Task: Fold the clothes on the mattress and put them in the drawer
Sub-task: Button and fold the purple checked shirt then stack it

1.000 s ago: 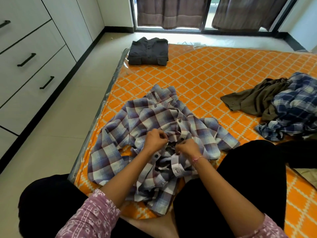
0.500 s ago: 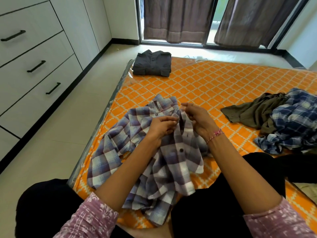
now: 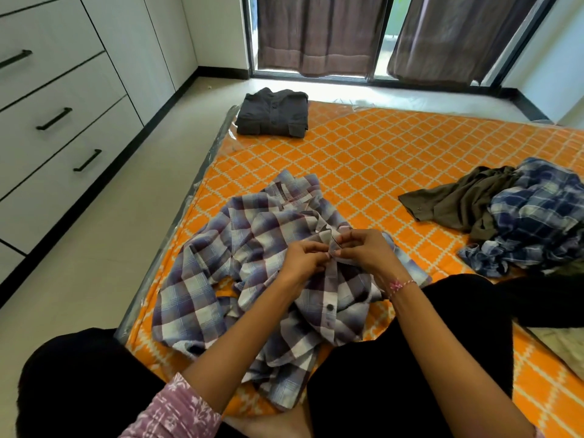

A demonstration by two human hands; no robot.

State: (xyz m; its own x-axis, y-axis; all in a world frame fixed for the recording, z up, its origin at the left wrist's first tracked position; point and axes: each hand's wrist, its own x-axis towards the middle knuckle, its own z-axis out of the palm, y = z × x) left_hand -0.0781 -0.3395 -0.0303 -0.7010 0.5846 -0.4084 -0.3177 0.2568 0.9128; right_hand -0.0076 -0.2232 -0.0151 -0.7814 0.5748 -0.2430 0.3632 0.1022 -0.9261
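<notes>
A purple-and-white plaid shirt (image 3: 221, 254) lies rumpled on the orange patterned mattress (image 3: 379, 153) in front of my knees. My left hand (image 3: 303, 260) and my right hand (image 3: 363, 251) meet over its front placket, both pinching the fabric at a button spot. A dark button (image 3: 330, 307) shows lower on the placket. At the mattress's far left corner rests a folded dark grey shirt (image 3: 273, 113). White drawers with black handles (image 3: 53, 118) stand shut along the left wall.
An unfolded olive shirt (image 3: 455, 200) and a blue plaid shirt (image 3: 537, 216) are heaped at the right. My black-clad legs (image 3: 410, 358) rest on the mattress's near edge. Pale floor (image 3: 110, 248) runs between mattress and drawers. Brown curtains (image 3: 316, 33) hang at the back.
My hands lifted the shirt front up from the mattress, then came down and toward me a little. They now pinch the placket at a spot below the collar.
</notes>
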